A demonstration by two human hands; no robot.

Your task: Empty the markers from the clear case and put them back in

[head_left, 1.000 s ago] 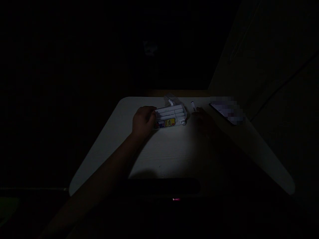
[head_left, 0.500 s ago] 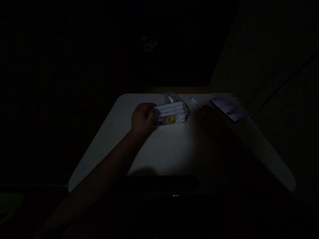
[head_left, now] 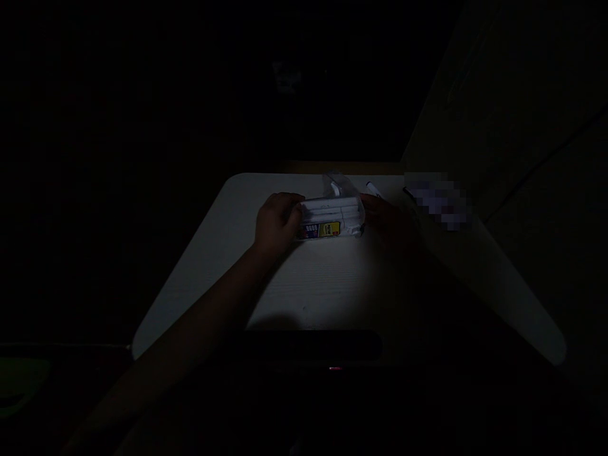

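The scene is very dark, lit only in the middle of a white table point(head_left: 308, 285). A clear pack of white markers point(head_left: 331, 218) with a yellow label lies near the far edge. My left hand point(head_left: 277, 223) is closed on the pack's left end. In shadow, my right hand point(head_left: 386, 218) touches the pack's right end; its fingers are too dark to read. A loose white marker point(head_left: 373, 189) lies just behind the right hand. The pack's clear flap point(head_left: 337, 184) stands open at the back.
A phone point(head_left: 434, 199) with a lit screen lies at the table's far right. A dark flat object point(head_left: 313, 346) sits at the near edge. A wall with a cable rises to the right.
My right hand has moved left from beside the loose marker to the right end of the pack. The pack has tilted and shifted slightly right. My left hand has kept its grip.
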